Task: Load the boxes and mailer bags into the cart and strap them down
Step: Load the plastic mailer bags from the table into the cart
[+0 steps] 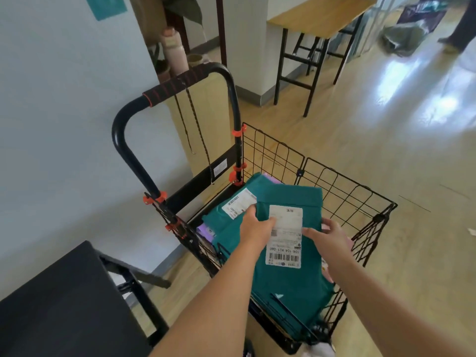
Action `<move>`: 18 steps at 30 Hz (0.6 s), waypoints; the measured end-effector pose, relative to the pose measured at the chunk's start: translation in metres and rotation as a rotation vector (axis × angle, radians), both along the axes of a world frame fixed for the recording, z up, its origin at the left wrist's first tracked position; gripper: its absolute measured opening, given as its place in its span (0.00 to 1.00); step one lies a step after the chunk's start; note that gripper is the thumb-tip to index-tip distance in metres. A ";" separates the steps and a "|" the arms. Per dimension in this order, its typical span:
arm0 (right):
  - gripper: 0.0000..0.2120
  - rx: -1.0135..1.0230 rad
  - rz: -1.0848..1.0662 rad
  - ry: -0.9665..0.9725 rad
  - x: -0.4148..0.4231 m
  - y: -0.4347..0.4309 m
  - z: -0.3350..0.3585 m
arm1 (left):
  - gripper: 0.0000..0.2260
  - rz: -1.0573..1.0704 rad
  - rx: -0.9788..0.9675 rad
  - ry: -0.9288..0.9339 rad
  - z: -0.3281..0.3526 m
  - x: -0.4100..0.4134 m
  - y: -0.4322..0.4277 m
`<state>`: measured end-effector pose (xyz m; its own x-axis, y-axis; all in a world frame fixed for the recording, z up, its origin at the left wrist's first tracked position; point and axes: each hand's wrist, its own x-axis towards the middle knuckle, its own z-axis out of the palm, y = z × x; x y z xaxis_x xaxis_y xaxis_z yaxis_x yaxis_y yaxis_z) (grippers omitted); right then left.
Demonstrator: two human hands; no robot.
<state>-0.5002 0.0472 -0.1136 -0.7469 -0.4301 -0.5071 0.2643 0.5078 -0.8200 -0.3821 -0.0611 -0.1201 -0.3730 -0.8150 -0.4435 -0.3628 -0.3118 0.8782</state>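
Observation:
A black wire cart [342,181] with orange clips stands in front of me. Two teal mailer bags lie in its basket. The upper teal bag [288,282] carries a white shipping label, and the lower teal bag [231,222] lies to the left under it, also labelled. A purple bag [204,233] peeks out beneath at the left edge. My left hand [257,229] rests on the upper bag's left side with fingers at the label. My right hand [328,234] lies flat on the bag's right edge. A dark elastic cord [198,132] hangs from the cart handle [177,83].
A black table [59,302] fills the lower left. A white wall stands to the left. A wooden-topped table [319,19] with black legs sits at the back. A pink bottle [175,51] stands behind the handle. Someone's legs [461,24] show at the top right on the glossy floor.

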 end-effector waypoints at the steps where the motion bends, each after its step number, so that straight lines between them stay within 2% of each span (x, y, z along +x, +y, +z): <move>1: 0.30 0.023 0.024 0.072 -0.004 -0.005 0.002 | 0.17 -0.043 -0.024 -0.031 -0.002 -0.005 -0.003; 3: 0.40 0.070 0.086 0.250 -0.015 -0.013 0.002 | 0.17 -0.105 -0.074 -0.082 -0.008 -0.017 -0.010; 5: 0.44 0.135 0.168 0.415 -0.033 -0.021 0.001 | 0.15 -0.130 -0.128 -0.133 -0.014 -0.031 -0.016; 9: 0.38 0.201 0.475 0.671 -0.077 -0.042 0.000 | 0.12 -0.143 -0.193 -0.241 -0.019 -0.068 -0.025; 12: 0.35 0.207 0.643 0.677 -0.109 -0.056 -0.009 | 0.11 -0.238 -0.212 -0.318 -0.025 -0.103 -0.030; 15: 0.30 0.251 0.714 0.614 -0.140 -0.067 -0.022 | 0.13 -0.319 -0.215 -0.347 -0.036 -0.139 -0.034; 18: 0.15 0.333 0.714 0.589 -0.175 -0.074 -0.036 | 0.15 -0.340 -0.167 -0.361 -0.050 -0.166 -0.032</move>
